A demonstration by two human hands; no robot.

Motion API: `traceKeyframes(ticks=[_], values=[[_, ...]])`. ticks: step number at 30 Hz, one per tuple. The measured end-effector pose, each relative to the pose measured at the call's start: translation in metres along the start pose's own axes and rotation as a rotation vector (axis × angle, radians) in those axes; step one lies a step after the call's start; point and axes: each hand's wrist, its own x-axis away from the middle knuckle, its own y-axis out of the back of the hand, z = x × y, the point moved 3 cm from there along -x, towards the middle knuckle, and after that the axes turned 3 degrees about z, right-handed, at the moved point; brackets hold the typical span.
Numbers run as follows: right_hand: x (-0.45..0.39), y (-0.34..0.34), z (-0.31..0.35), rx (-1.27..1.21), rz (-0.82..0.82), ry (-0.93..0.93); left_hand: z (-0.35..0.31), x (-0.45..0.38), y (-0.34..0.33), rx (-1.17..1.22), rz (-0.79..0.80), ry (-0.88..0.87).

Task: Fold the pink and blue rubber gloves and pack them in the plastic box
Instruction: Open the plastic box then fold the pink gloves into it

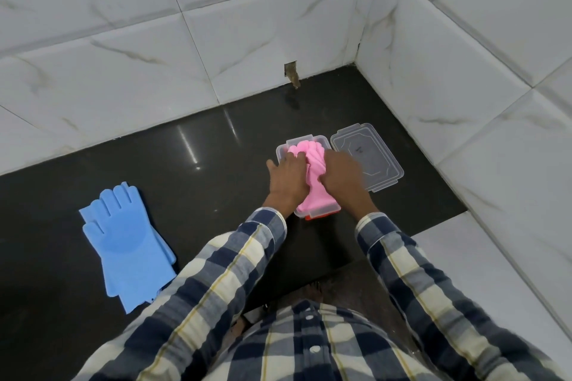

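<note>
The pink gloves lie folded inside the clear plastic box on the dark counter. My left hand lies flat on the gloves at the box's left side, and my right hand presses on them from the right. The gloves' pink cuff end reaches the box's near edge. The blue gloves lie flat and stacked, fingers pointing away, far to the left on the counter. Whether my fingers grip the pink rubber or only press it is hard to tell.
The box's clear lid lies just right of the box. White marble-look tiled walls close the counter at the back and right. A small hole sits in the back wall. The dark counter spreads between box and blue gloves.
</note>
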Motion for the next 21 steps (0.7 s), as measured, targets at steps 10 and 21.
traceKeyframes(ticks=[10,21], values=[[0.026,0.000,0.000,-0.145,-0.295,-0.019,0.007,0.011,-0.005,-0.138,-0.082,0.012],[0.033,0.002,0.026,-0.165,-0.206,0.135,0.006,0.017,-0.005,-0.224,-0.155,-0.201]])
